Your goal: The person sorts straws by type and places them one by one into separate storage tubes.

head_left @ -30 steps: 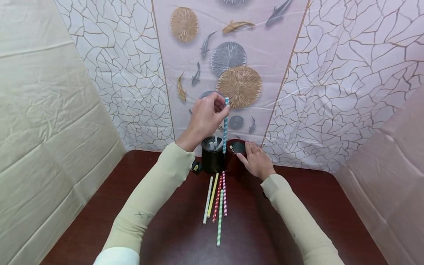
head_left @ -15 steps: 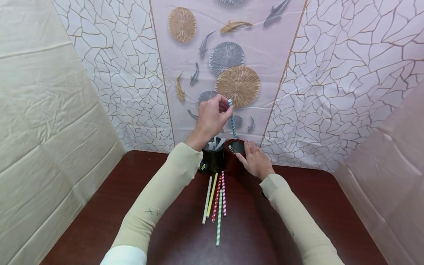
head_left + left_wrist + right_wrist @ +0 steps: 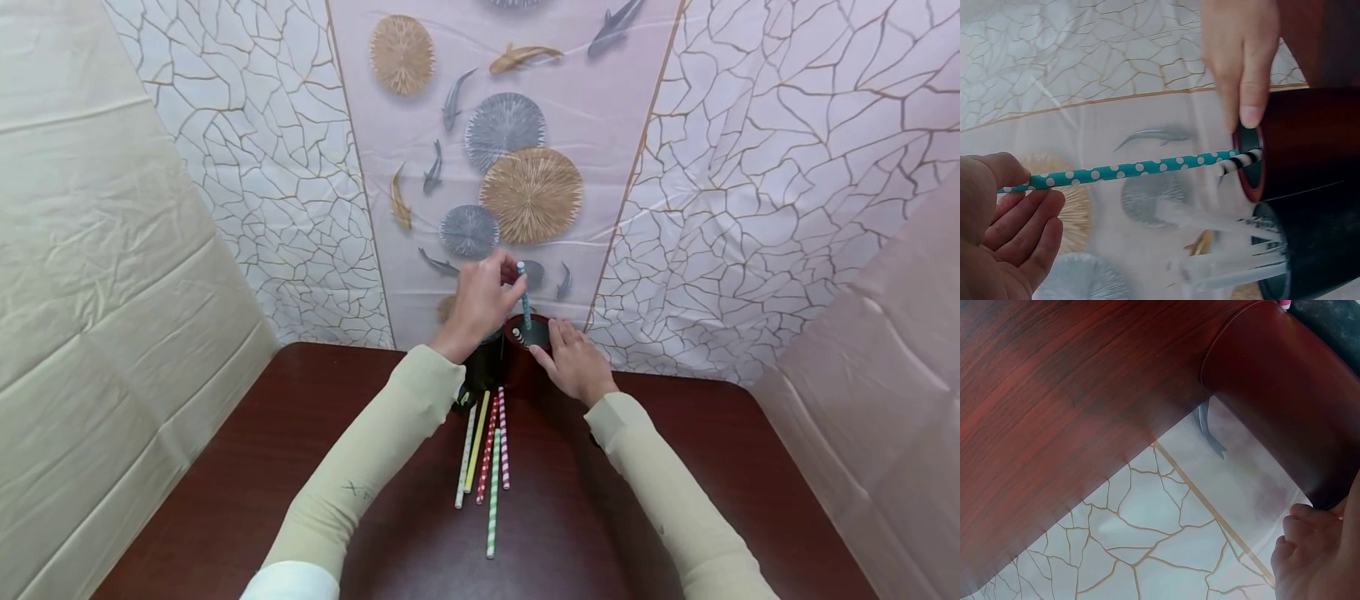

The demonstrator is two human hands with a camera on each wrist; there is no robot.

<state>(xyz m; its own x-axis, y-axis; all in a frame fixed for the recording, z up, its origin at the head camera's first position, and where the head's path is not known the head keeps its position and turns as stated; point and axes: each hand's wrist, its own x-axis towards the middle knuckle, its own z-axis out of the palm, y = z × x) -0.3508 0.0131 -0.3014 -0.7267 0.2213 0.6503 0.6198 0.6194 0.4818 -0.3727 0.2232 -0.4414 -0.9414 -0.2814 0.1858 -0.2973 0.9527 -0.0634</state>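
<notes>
My left hand (image 3: 483, 296) pinches a blue paper straw with white dots (image 3: 1129, 170) near its upper end. The straw's lower end is at the mouth of a dark red cup (image 3: 1316, 140). A black-and-white striped straw (image 3: 1241, 161) stands in that cup. My right hand (image 3: 576, 360) holds the red cup by its right side, fingers and thumb at the rim. Beside the cup, a black cup (image 3: 1319, 231) holds several white-wrapped pieces (image 3: 1250, 253). My left hand partly hides the black cup in the head view.
On the dark red table (image 3: 247, 467) in front of the cups lie several paper straws: a yellow one (image 3: 477, 442), a red dotted one (image 3: 487, 454), a pink striped one (image 3: 504, 442), a green striped one (image 3: 492, 500) and a pale one (image 3: 465, 462). A patterned cloth (image 3: 277, 167) hangs behind.
My left hand has moved right from above the black cup and then down, bringing the blue straw's lower end to the red cup's mouth. My right hand stays at the red cup.
</notes>
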